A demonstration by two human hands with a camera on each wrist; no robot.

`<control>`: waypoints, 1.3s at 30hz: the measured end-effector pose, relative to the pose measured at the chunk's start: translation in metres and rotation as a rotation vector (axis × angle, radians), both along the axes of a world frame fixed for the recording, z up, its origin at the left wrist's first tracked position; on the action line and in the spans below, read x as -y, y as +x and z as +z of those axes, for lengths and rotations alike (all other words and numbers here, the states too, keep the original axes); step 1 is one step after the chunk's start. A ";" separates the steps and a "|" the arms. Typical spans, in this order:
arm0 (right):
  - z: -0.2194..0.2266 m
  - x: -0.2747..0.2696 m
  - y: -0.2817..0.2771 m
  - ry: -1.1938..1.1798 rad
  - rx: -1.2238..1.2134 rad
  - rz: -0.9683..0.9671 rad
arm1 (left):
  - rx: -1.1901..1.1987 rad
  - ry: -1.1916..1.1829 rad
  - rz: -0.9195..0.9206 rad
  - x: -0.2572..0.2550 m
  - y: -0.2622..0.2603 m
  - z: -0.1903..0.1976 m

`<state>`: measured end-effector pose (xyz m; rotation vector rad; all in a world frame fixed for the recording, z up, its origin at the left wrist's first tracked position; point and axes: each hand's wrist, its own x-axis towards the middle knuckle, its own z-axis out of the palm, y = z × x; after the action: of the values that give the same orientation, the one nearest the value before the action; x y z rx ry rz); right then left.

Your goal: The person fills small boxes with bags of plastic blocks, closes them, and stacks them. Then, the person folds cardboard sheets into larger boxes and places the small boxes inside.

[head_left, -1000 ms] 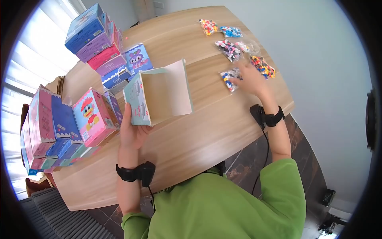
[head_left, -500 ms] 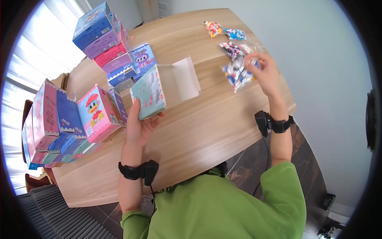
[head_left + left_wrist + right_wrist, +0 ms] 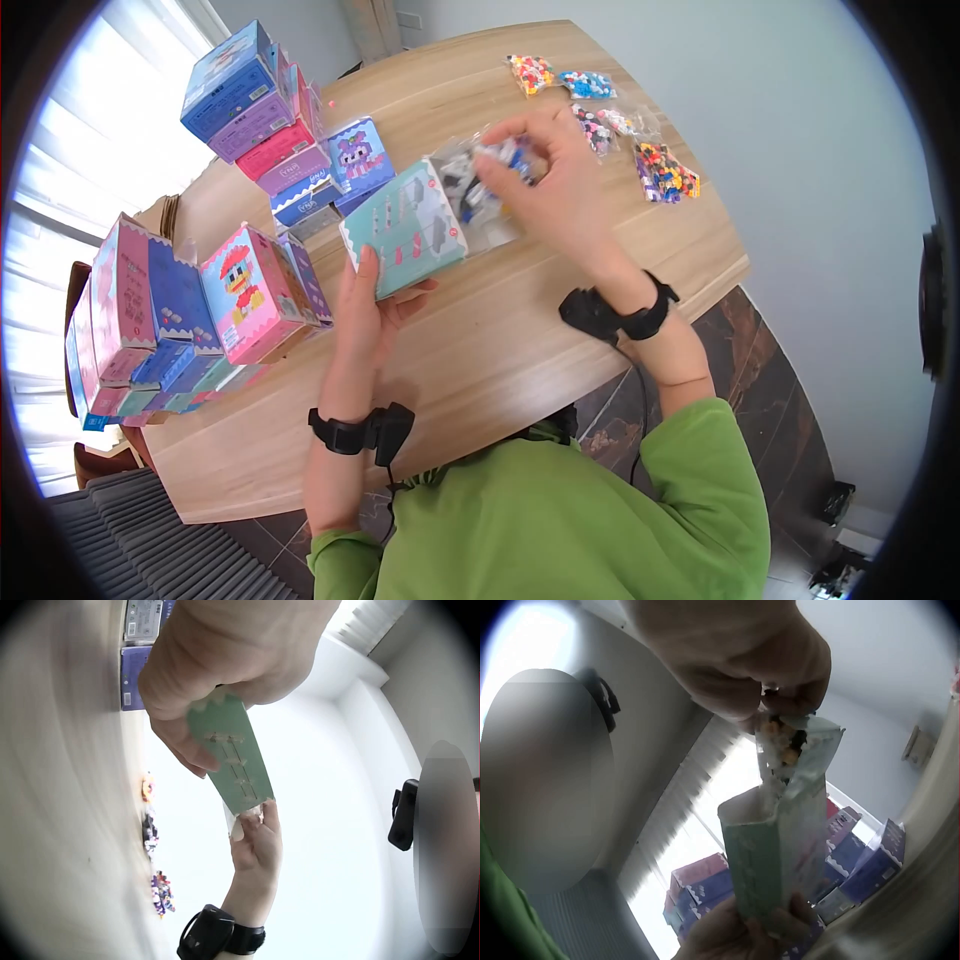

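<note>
The left hand (image 3: 372, 310) grips a light green box (image 3: 405, 232) from below, thumb on its printed side. In the right wrist view the box (image 3: 754, 859) is open at the top. The right hand (image 3: 560, 190) pinches a clear bag of white, blue and dark pieces (image 3: 478, 190) at the box's open end. In the right wrist view the bag (image 3: 781, 746) hangs from the fingers beside the raised flap; how far it is inside cannot be told. In the left wrist view the right hand (image 3: 257, 844) is at the box's far end.
Stacked boxes (image 3: 240, 90) stand at the back left, with more boxes (image 3: 125, 300) at the left edge. A purple box (image 3: 358, 155) lies behind the green one. Bags of colored pieces (image 3: 530, 74), (image 3: 665, 172) lie at the right side of the wooden table (image 3: 480, 350).
The right hand has picked up the bag of white and blue pieces and brought it left to the box. The left hand has turned the box so its printed side faces up.
</note>
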<state>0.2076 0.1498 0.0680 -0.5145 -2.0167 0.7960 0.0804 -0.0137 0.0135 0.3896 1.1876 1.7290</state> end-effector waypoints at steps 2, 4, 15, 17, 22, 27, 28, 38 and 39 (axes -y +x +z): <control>-0.002 0.014 0.000 -0.093 0.030 0.171 | 0.013 0.015 0.027 -0.003 0.002 0.000; 0.006 0.025 0.004 -0.345 0.134 0.510 | 0.001 0.025 0.079 -0.006 0.004 0.000; -0.034 -0.012 -0.004 -1.190 -0.326 0.667 | 0.232 0.094 -0.028 0.004 -0.009 -0.010; -0.039 -0.009 -0.010 -1.441 -0.398 0.842 | 0.157 0.056 -0.054 0.002 -0.005 -0.011; -0.025 0.011 -0.018 -1.126 -0.150 0.817 | -0.043 0.033 -0.046 0.001 0.001 -0.010; -0.033 0.017 -0.018 -0.590 -0.129 0.623 | -0.117 0.037 -0.013 0.000 0.004 -0.007; -0.034 0.018 -0.017 -0.580 -0.150 0.601 | -0.128 0.037 -0.009 0.000 0.004 -0.007; -0.034 0.015 -0.013 -0.806 -0.250 0.529 | -0.162 0.008 -0.010 -0.001 0.007 -0.004; -0.037 0.018 -0.015 -0.675 -0.218 0.472 | -0.157 0.014 -0.015 -0.001 0.008 -0.004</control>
<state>0.1923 0.1317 0.0314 -0.2931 -1.6490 1.7668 0.0880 -0.0126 0.0093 0.5503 1.2813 1.7192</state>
